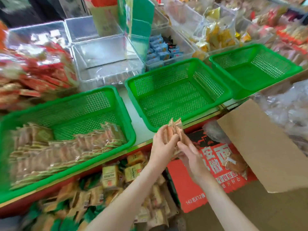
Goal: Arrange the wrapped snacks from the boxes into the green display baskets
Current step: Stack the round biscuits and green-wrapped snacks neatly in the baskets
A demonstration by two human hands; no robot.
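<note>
Between both hands sits a small stack of clear-wrapped snacks (175,130), held just off the front rim of the middle green basket (215,90), which has nothing in it. My left hand (162,144) grips the stack from the left. My right hand (190,154) cups it from below and the right. The left green basket (124,114) is partly filled with rows of the same wrapped snacks (66,150). A third green basket (293,67) at the right is bare inside. The brown cardboard box (260,147) stands at the right, a bag of snacks inside.
Clear plastic bins (108,64) stand behind the baskets, one with blue packets (160,50). Red packets (41,75) pile up at the left. A red printed carton (200,180) and a lower bin of yellow and green packets (116,189) lie below the shelf edge.
</note>
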